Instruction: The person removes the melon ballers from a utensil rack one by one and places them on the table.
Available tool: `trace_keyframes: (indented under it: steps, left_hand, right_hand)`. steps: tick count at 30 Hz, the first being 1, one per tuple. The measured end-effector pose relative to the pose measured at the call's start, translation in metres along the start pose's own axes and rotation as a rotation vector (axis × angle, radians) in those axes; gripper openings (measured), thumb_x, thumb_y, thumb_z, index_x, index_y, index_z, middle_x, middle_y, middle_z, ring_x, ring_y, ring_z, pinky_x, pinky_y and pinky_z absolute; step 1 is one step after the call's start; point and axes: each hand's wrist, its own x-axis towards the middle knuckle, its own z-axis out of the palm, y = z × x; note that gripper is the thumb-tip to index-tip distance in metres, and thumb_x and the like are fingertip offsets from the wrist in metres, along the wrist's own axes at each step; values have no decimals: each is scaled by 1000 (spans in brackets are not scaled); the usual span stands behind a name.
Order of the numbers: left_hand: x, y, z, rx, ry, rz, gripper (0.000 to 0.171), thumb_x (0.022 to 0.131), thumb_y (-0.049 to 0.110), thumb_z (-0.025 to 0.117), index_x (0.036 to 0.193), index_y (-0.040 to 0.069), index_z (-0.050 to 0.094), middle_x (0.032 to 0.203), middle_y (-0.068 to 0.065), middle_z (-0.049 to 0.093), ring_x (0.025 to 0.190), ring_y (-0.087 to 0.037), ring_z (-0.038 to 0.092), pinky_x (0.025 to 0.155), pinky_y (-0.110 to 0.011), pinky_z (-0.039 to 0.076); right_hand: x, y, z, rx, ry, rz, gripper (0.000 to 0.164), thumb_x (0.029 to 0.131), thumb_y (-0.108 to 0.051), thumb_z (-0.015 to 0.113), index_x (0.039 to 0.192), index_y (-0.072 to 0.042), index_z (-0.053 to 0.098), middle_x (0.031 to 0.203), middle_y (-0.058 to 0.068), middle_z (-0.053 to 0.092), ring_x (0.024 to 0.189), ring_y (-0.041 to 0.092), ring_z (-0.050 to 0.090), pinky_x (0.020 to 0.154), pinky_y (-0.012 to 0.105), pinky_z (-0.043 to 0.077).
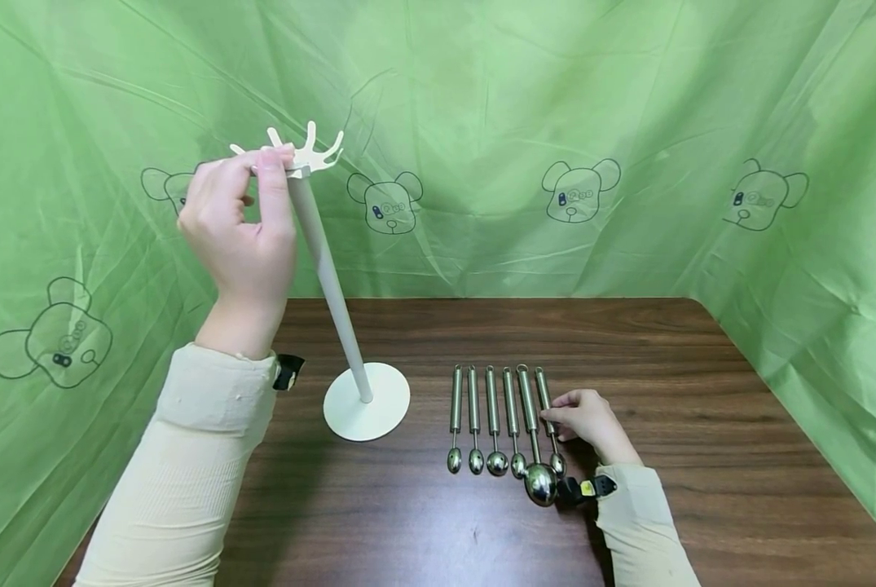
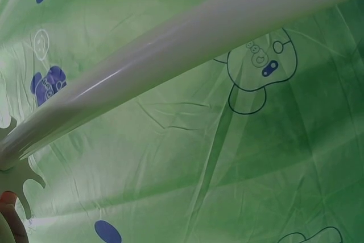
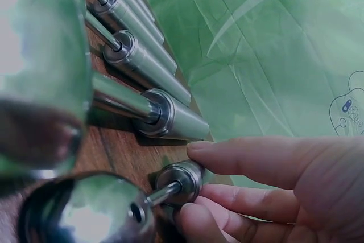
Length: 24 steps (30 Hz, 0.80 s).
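Observation:
A tall white stand with a round base and curved hooks on top stands left of centre. My left hand is raised to its top and pinches a hook on the near left side, partly hiding the hooks. On the right, my right hand pinches the handle of the rightmost metal melon baller, which lies on the table. In the right wrist view, thumb and forefinger flank this handle, and a small hole shows in its bowl.
Several other melon ballers lie in a row, handles pointing away. The one with the biggest bowl lies beside the held one. Brown wooden table extends beneath; green curtains with bear drawings surround it.

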Motion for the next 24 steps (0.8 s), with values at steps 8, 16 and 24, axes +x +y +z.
trace_keyframes:
  steps: [8,16,24]
  left_hand:
    - [0,-1,-1,6,-12,-4,29,94,23,56,86,4,78,88,-3,78,73,-26,56,70,-16,31]
    - [0,-1,-1,11,-35,3,30,95,23,56,86,4,78,90,0,78,71,-12,52,69,-16,32]
    - [-1,0,-7,14,-123,-5,29,95,24,55,97,5,77,95,-3,78,78,-18,60,72,-17,38]
  right_hand:
    - [1,1,0,10,-7,-13,36,85,-20,75,105,8,66,84,9,72,58,12,65,60,30,58]
    - [0,-2,-1,43,-19,-6,37,85,-19,74,107,9,64,84,9,71,59,13,65,60,30,58]
    - [-3,-5,-8,107,-24,-19,40,87,-16,72,112,13,61,86,12,71,63,14,66,60,31,59]
